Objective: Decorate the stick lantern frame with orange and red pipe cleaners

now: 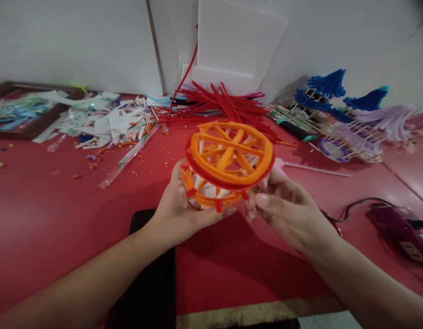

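Observation:
My left hand [179,201] wraps around the lower part of a small round pipe-cleaner frame [232,151] and holds it above the table. The frame's top is an orange spoked ring edged in red, tilted toward me. Below it, a smaller orange ring carries short red tabs, with whitish posts between the two rings. On the frame's right side, my right hand [286,205] has its fingers curled against the edge, thumb bent in close to them. Some of the right fingertips are hidden behind the rim.
Red pipe cleaners [214,105] lie at the back below white boards [238,41]. Scraps [111,119] and a brown tray [12,132] are left. Right are blue and lilac pieces on sticks [365,114], a pink glue gun [281,165] and a purple power strip [399,233]. A black device [146,283] lies below.

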Demonstrator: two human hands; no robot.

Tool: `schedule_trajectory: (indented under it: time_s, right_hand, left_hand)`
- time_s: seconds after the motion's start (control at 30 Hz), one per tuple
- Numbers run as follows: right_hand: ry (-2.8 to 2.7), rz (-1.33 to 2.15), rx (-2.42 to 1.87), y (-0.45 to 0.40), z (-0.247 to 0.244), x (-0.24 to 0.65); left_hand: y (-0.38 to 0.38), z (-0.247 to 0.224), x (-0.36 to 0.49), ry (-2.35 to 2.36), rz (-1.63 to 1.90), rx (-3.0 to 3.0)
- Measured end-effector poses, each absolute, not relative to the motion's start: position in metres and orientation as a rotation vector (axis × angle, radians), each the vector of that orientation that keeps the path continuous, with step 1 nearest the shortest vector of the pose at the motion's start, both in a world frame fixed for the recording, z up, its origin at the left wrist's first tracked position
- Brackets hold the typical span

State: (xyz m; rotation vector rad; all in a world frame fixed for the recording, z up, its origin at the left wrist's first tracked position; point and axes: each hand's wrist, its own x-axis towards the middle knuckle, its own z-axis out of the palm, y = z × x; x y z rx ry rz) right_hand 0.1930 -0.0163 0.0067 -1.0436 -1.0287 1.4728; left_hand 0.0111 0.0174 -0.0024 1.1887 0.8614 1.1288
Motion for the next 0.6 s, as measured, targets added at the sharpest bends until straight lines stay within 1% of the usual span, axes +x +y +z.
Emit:
schedule_trajectory:
  time_s: [0.03, 0.1, 0.2, 0.23, 0.27, 0.33, 0.4, 0.43, 0.6]
  right_hand:
    - [-1.081, 1.382, -1.079, -0.016, 0.01, 0.198]
    - [-1.226, 1.048, -1.272, -0.012, 0.016, 0.214]
    - [-1.512, 0.3, -1.876, -0.002, 0.019, 0.247]
    - [-1.601, 0.119, -2.05, 0.003, 0.018, 0.257]
    - [-1.689, 0.071, -2.19, 0.007, 0.017, 0.265]
    - [-1.851, 0.204, -2.356, 0.014, 0.013, 0.275]
    - [-1.954, 0.37, -2.401, 0.017, 0.01, 0.276]
    - [-1.985, 0.374, -2.389, 0.017, 0.008, 0.275]
    - [-1.887, 0.049, -2.263, 0.019, -0.002, 0.275]
  left_hand:
    - [0.016, -0.003, 0.009, 0.871, 1.121, 1.203]
    - [0.015, -0.004, 0.006, 0.839, 1.05, 1.195]
    - [0.017, -0.005, 0.003, 0.733, 1.012, 1.151]
    - [0.018, -0.006, 0.002, 0.71, 1.019, 1.132]
    - [0.018, -0.007, 0.002, 0.694, 1.022, 1.117]
    - [0.02, -0.009, 0.001, 0.668, 1.022, 1.09]
    - [0.021, -0.011, 0.001, 0.65, 1.015, 1.067]
    - [0.021, -0.012, 0.001, 0.643, 1.015, 1.054]
    - [0.02, -0.012, 0.001, 0.633, 1.029, 0.917]
